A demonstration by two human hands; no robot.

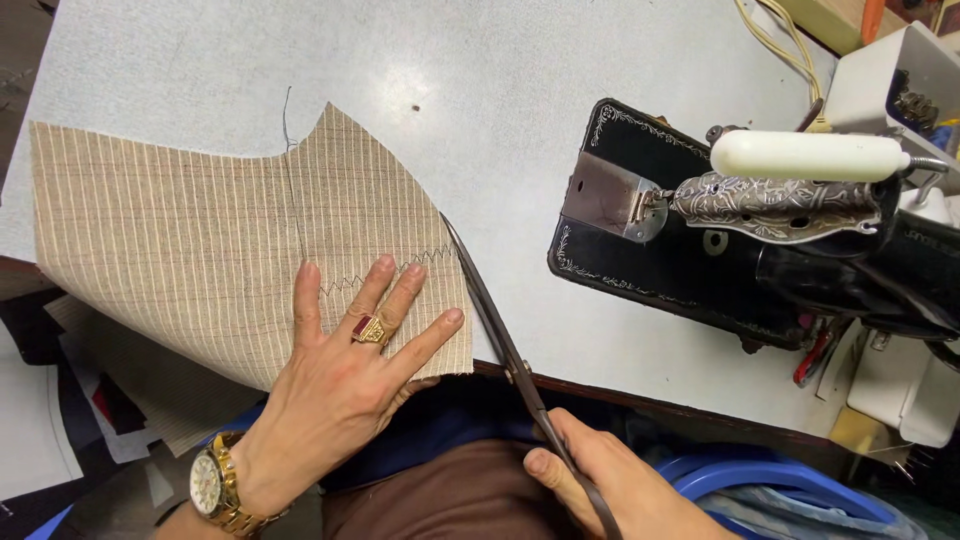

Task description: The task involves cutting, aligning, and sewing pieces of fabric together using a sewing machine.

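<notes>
A beige striped piece of fabric [190, 230] lies flat on the grey table [480, 90], with a zigzag stitch line near its right edge. My left hand [345, 365], wearing a ring and a gold watch, presses flat on the fabric's lower right corner with fingers spread. My right hand [600, 480] grips the handles of long dark scissors [490, 310]. Their blades run along the fabric's right edge, with the tip at the upper right corner of the cloth.
A black ornate sewing machine [730, 230] with a white handle stands on the right of the table. White boxes and cables sit behind it. A blue plastic object [780, 480] is below the table edge at right. Cloth scraps lie at lower left.
</notes>
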